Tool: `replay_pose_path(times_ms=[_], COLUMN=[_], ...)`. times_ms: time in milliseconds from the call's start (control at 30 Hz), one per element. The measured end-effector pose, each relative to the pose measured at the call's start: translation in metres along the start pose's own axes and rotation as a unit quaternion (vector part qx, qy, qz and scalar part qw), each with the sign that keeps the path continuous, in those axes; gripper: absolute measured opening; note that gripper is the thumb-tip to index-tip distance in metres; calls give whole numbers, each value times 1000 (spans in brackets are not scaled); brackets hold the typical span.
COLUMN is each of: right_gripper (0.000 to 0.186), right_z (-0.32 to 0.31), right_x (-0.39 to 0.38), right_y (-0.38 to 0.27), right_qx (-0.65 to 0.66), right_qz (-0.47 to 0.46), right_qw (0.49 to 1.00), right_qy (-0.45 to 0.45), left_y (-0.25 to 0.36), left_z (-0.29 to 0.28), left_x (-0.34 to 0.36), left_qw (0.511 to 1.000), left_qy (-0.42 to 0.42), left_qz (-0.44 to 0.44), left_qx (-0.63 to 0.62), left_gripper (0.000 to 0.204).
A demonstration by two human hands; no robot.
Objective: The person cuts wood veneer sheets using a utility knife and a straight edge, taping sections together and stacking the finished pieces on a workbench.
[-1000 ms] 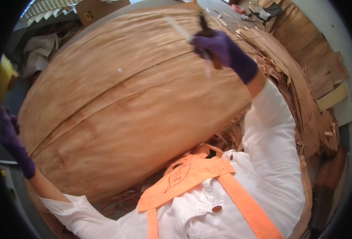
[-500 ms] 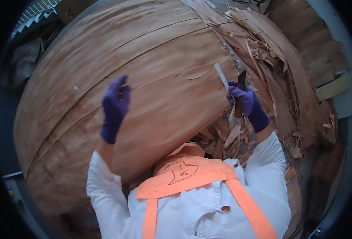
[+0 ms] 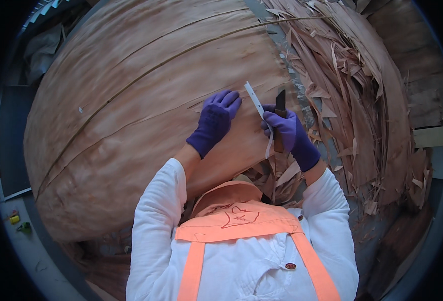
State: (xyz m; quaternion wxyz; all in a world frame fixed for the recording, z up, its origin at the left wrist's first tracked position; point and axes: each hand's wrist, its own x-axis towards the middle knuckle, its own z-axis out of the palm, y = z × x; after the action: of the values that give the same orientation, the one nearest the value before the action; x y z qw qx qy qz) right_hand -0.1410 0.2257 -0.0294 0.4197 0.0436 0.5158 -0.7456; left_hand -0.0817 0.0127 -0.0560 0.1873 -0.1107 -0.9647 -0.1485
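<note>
My left hand (image 3: 215, 120), in a purple glove, lies palm down on a wide sheet of reddish-brown wood veneer (image 3: 146, 115). Its fingers are stretched out and it holds nothing. Further right, over the sheet's edge, my gloved right hand (image 3: 290, 131) is closed round a knife (image 3: 280, 103); the dark blade points away from me and the brown handle shows below the fist. The same hand also grips a narrow white strip of tape with small holes (image 3: 254, 99). One end of the strip sticks out past the fingers, while the other hangs below them.
A thin rod or strip (image 3: 181, 52) curves across the sheet. To the right lies a heap of torn veneer strips (image 3: 352, 100), with more scraps (image 3: 286, 175) nearer me. Wooden boards (image 3: 432, 136) lie at the far right. Small yellow and green items (image 3: 18, 223) sit at the lower left.
My left hand has come right and down onto the veneer, close to the right hand. My right hand, still holding the knife and strip, has shifted slightly left. The whole view has also shifted.
</note>
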Motion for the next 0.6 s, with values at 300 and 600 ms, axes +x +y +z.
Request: replay_pose_path(times_ms=[300, 600], right_gripper=[28, 24], right_z=[-2, 1], right_x=[24, 19], right_y=[1, 3], right_qx=[-19, -60], right_qz=[10, 7], right_qw=[1000, 998], right_qy=[-20, 6], left_y=[2, 3], left_z=[6, -1], left_x=[1, 17], left_qw=[998, 984], left_qy=[-24, -152], left_qz=[-51, 26], left_qx=[-21, 90], left_gripper=[34, 50])
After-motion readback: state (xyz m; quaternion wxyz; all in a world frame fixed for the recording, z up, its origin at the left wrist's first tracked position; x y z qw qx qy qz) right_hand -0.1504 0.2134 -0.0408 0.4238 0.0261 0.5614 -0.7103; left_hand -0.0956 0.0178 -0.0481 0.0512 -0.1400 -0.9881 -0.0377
